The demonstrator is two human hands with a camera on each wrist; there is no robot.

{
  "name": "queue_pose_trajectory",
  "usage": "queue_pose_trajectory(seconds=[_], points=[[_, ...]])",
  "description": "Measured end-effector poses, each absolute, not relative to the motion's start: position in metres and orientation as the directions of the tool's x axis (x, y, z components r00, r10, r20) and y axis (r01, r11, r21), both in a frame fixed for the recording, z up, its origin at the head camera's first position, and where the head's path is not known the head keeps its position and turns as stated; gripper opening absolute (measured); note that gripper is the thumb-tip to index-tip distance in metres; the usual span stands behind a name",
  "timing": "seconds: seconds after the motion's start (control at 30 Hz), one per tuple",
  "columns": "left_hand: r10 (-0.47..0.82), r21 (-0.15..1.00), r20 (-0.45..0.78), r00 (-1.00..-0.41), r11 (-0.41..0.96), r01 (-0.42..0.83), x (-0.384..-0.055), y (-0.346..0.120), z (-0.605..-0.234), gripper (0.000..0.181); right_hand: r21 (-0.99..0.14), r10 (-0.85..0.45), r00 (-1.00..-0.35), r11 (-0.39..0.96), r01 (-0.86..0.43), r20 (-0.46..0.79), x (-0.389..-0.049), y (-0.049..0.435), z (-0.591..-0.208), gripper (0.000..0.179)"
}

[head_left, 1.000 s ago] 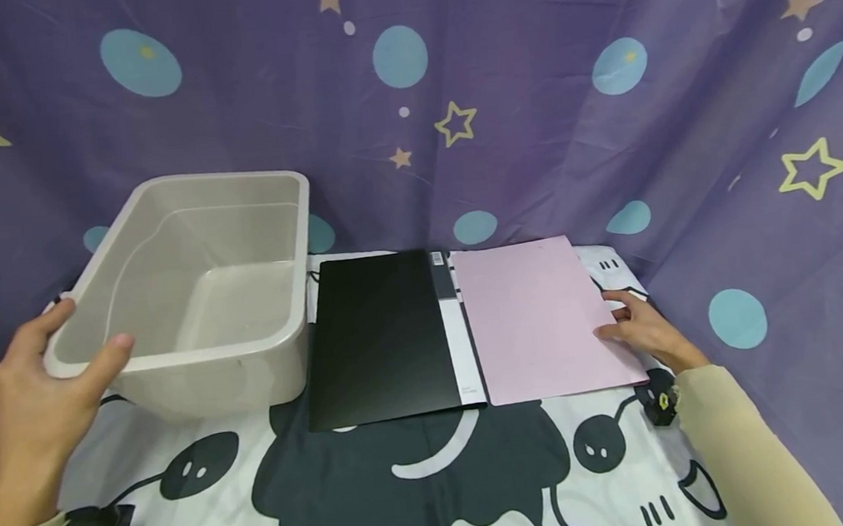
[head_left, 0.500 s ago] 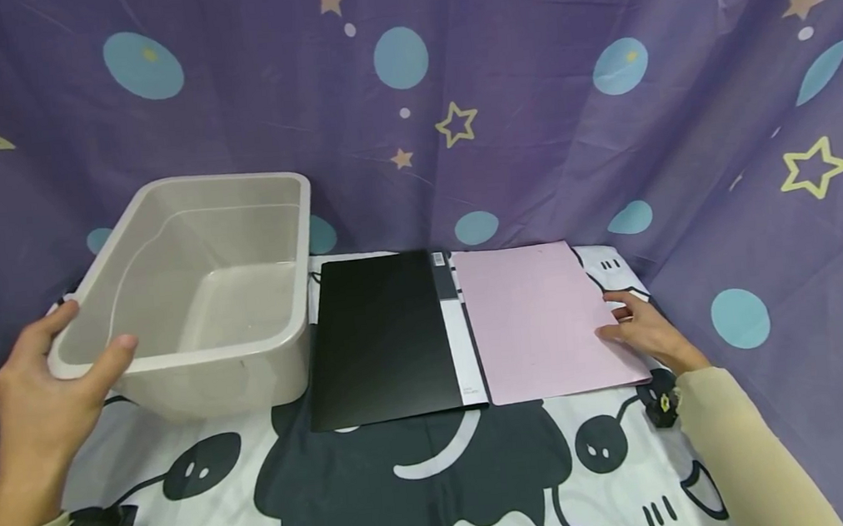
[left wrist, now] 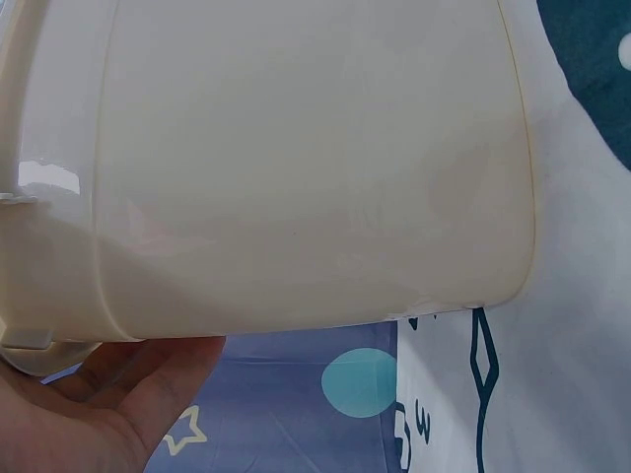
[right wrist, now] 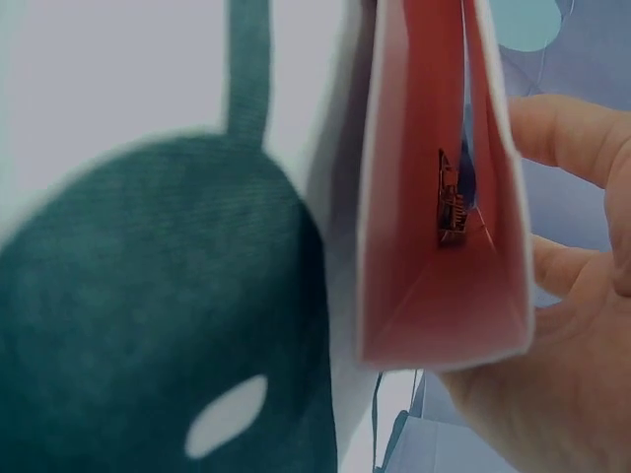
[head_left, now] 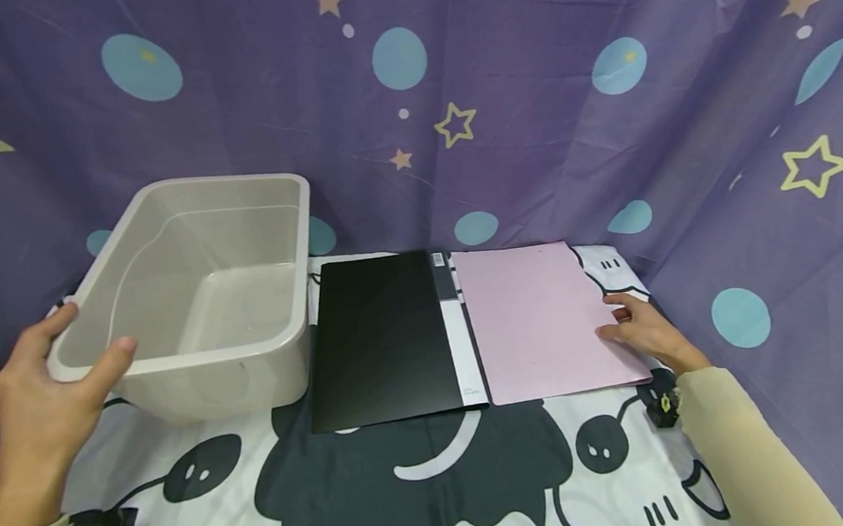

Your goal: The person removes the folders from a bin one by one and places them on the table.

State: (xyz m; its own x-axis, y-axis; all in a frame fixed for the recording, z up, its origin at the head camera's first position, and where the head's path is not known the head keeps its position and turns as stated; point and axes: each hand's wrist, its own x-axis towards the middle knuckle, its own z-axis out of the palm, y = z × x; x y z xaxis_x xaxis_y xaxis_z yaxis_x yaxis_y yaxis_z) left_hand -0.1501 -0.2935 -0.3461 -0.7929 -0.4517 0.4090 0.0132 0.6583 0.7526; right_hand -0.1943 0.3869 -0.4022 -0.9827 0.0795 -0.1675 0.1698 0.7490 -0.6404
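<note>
A grey-white plastic tub (head_left: 214, 385) stands at the left, tilted slightly toward me in the head view. My left hand (head_left: 45, 392) grips its near-left rim, the thumb over the edge and the fingers outside. In the left wrist view, the tub's wall (left wrist: 315, 177) fills most of the picture. At the right a pink binder (head_left: 539, 319) lies flat. My right hand (head_left: 646, 331) rests on its right edge, thumb on the cover. The right wrist view shows the binder's hollow end (right wrist: 444, 315), with a metal clip (right wrist: 452, 202) inside and my fingers against its upper side.
A black folder (head_left: 383, 341) with a white label strip lies between the tub and the pink binder. Beneath everything is a black-and-white cartoon cloth (head_left: 412, 498). A purple curtain with stars (head_left: 511, 80) hangs behind and along the right side.
</note>
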Motion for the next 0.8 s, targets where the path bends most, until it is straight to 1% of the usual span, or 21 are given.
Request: queue_pose_trajectory(seconds=[0.13,0.27,0.5,0.8], points=[[-0.459,0.758,0.398,-0.794,0.653,0.003,-0.1484,-0.2945,-0.3486,0.074,-0.643,0.076,-0.983,0.747,0.169,-0.17,-0.193,0.3857,-0.404,0.078],[-0.452,0.754,0.403,-0.795,0.656,0.009,-0.1463,-0.2946,-0.3504,0.074,-0.642,0.071,-0.986,0.752,0.152,-0.15,-0.1921,0.3843,-0.4082,0.074],[-0.45,0.757,0.396,-0.8,0.653,0.008,-0.146,-0.2944,-0.3504,0.074,-0.625,0.062,-0.985,0.766,0.15,-0.16,-0.1911,0.3826,-0.4074,0.071],[-0.424,0.737,0.458,-0.782,0.672,0.067,-0.1517,-0.2931,-0.3491,0.073,-0.61,0.053,-0.984,0.778,0.148,-0.171,-0.1934,0.3859,-0.4026,0.068]])
